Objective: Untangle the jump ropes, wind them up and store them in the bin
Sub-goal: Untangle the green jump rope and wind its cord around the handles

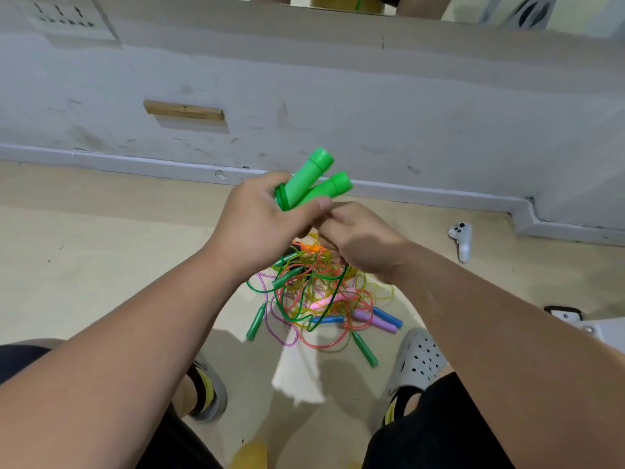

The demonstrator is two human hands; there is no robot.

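My left hand (262,221) grips two bright green jump-rope handles (313,182) side by side, with green cord wound at their lower ends. My right hand (360,243) is curled just right of it, pinching the green cord (333,299), which trails down into the pile. On the floor below lies a tangle of jump ropes (318,292) in orange, yellow, pink, purple and green, with dark green (255,322), blue (326,320), pink and purple (375,321) handles sticking out. No bin is in view.
A white wall with a baseboard (422,194) runs across behind the pile. A white controller (461,240) lies on the floor to the right. My two feet in clogs (417,362) flank the pile. A white metal object (575,321) sits at the right edge.
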